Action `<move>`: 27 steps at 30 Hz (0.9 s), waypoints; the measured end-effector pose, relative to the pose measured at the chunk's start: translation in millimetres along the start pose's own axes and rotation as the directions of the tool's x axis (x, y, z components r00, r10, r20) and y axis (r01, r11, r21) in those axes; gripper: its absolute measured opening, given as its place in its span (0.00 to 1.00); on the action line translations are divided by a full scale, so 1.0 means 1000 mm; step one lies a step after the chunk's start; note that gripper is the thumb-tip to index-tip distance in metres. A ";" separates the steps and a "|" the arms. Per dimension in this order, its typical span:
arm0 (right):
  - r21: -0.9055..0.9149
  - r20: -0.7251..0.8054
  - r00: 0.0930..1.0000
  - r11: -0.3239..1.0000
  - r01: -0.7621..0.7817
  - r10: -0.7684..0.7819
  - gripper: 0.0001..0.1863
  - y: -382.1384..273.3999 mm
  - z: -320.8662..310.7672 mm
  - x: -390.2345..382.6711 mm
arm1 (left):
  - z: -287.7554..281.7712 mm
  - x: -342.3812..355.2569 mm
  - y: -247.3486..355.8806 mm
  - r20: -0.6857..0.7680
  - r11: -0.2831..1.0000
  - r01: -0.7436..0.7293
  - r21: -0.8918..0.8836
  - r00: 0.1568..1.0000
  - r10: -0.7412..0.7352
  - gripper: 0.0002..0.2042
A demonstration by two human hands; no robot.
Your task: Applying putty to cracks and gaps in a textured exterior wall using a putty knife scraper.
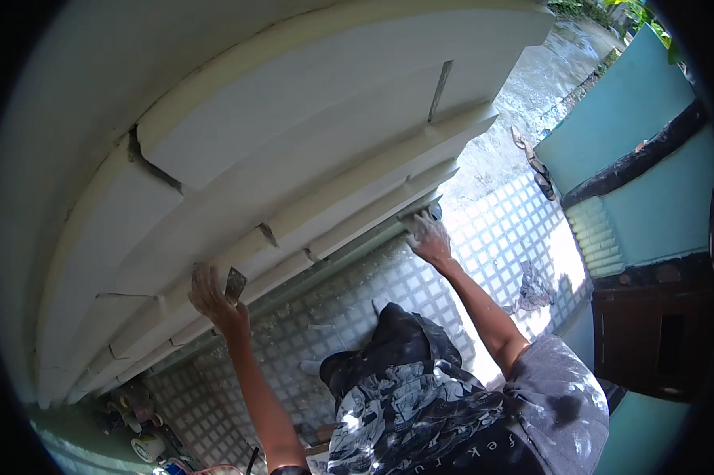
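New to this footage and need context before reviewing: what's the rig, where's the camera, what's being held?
No robot here: these are a person's two bare hands. The single picture comes from the left of two wide fisheye cameras worn on the head, looking down, so straight edges bend and the rim goes black. Picture left is the person's left.

The left hand grips a small flat blade against a pale stepped moulding. The right hand, its fingers whitish, is at a flat grey piece by the moulding's lower edge, perhaps a tool; the grip is partly hidden.

Below is a tiled floor, with footwear lying near the green wall on the right.
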State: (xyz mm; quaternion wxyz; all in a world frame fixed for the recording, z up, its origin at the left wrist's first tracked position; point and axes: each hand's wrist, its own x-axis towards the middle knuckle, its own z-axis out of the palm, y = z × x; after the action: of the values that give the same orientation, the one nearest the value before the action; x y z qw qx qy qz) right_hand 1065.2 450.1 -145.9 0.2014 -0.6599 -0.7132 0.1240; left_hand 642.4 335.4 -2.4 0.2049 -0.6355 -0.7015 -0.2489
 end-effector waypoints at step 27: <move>0.670 0.577 0.741 -0.718 -0.190 0.343 0.24 0.100 0.104 0.050 | 0.030 0.001 -0.005 -0.269 0.990 -0.082 0.112 0.957 0.110 0.17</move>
State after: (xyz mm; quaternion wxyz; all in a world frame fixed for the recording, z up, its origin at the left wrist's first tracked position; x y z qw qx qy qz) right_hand 1105.4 518.4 -276.7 0.6272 -0.3338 0.0846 0.6986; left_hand 638.3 354.0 -26.0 0.3433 -0.6173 -0.6462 -0.2890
